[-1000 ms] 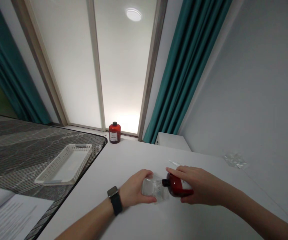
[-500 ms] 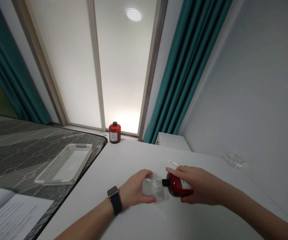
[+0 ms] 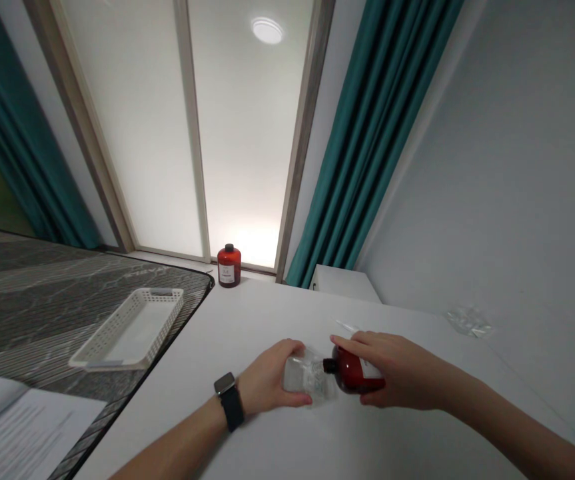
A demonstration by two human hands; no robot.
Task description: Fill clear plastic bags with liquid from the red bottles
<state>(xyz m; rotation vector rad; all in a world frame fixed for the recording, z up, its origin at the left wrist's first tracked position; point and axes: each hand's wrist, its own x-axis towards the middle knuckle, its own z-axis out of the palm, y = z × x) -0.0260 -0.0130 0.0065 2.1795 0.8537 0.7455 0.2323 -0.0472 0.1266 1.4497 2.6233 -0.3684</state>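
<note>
My left hand (image 3: 274, 377) is wrapped round a clear, see-through container (image 3: 310, 379) on the white table, its thumb and fingers at opposite sides. In my right hand (image 3: 392, 370) is a red bottle (image 3: 354, 371) with a white label, tipped on its side so that its black neck points left at the clear container's mouth. Whether liquid is passing between the two cannot be made out. Behind the right hand, a thin clear object (image 3: 347, 326) lies partly hidden on the table.
A second red bottle (image 3: 229, 267) with a black cap stands upright at the table's far left corner. On the dark patterned surface to the left are a white plastic basket (image 3: 112, 365) and an open book (image 3: 42, 427). Crumpled clear plastic (image 3: 470, 321) lies by the right wall.
</note>
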